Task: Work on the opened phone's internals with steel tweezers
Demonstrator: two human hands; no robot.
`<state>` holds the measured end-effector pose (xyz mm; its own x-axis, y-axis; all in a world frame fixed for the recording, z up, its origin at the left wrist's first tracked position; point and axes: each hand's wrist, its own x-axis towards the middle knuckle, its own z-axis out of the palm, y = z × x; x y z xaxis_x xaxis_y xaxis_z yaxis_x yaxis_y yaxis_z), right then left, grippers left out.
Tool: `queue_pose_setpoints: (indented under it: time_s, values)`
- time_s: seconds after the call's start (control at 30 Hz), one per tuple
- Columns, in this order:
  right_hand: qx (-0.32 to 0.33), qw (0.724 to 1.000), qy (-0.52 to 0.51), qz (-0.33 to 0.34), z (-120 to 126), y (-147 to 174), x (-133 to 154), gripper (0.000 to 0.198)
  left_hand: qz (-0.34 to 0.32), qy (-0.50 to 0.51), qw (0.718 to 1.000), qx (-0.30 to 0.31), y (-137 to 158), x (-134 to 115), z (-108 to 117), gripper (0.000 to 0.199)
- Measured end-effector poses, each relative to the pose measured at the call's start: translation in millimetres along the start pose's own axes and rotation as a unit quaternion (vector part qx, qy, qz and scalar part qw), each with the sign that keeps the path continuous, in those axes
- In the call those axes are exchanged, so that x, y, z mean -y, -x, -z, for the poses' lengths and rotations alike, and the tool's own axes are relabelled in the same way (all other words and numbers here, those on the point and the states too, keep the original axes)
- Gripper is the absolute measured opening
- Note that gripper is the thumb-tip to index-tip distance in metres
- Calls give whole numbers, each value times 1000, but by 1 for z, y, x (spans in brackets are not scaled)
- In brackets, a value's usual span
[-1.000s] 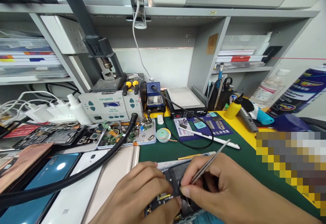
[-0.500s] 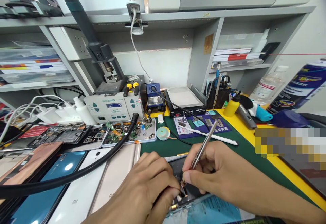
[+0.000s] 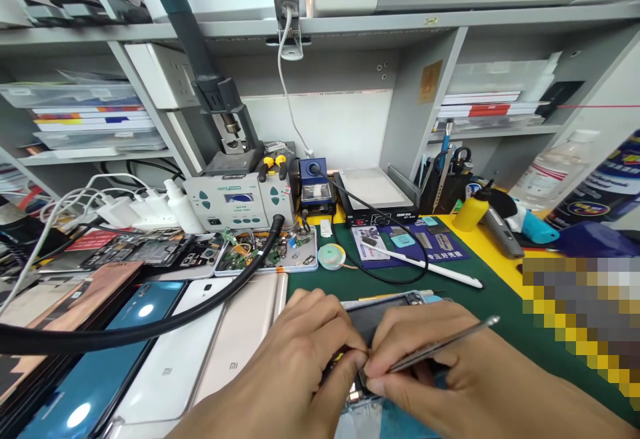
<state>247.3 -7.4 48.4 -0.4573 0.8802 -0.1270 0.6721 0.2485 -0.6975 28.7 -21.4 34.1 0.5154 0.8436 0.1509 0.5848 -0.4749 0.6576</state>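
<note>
Tweezers [image 3: 450, 344], R hand [image 3: 454, 384]; phones [image 3: 193, 352] w/ "MI"

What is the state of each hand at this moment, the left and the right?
Left hand: fingers bent at the phone; whether they grip something cannot be told.
Right hand: closed, holding a metal tool.

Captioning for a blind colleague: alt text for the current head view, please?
A left hand and right hand close together over an opened electronic device, the right holding a slim metal tool. Phone backs lie at left; a control unit stands behind.
</note>
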Motion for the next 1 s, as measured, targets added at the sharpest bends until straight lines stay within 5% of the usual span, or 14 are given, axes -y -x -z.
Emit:
queue_pose_setpoints:
  time_s: [0.3,0.77,1.0]
  values:
    - [-21,998,16,57,-3,-2,-2,13,-8,4,1000,-3,-5,0,-3,19]
    - [-6,999,-14,46,-2,0,-1,9,-6,-2,1000,1,-3,0,0,21]
    - [-24,975,-219,17,16,-12,0,16,-20,4,1000,1,-2,-2,2,17]
